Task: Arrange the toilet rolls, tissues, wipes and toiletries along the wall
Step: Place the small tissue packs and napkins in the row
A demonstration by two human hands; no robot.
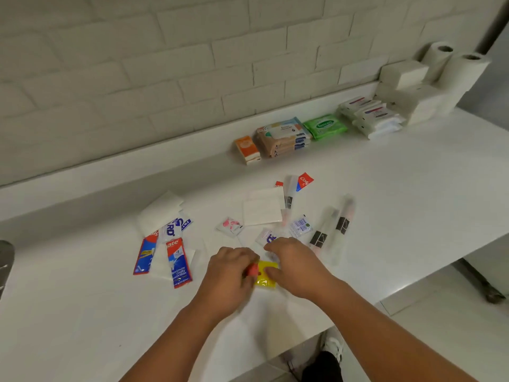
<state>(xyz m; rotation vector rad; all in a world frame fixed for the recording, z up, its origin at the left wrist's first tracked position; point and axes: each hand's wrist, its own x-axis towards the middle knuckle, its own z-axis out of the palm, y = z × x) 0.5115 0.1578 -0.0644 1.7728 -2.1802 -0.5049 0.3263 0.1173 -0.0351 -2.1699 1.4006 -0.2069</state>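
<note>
My left hand point(230, 272) grips a small red sachet point(252, 269), and my right hand point(296, 264) pinches a yellow sachet point(264, 279); the two sachets touch on the white counter point(413, 194). Along the wall stand two toilet rolls point(451, 67), white tissue stacks point(405, 86), white wipe packs point(370, 115), a green wipes pack point(325, 126), a beige wipes pack point(283, 137) and an orange tissue pack point(247, 148). Loose toothpaste sachets point(177, 261), wrapped toothbrushes point(341, 224) and white napkins point(261, 209) lie scattered mid-counter.
A white brick wall point(165, 64) with a low ledge runs behind the counter. The counter's front edge falls away at the right, with floor and my shoe point(333, 346) below. A grey metal object point(5, 260) sits at the far left edge.
</note>
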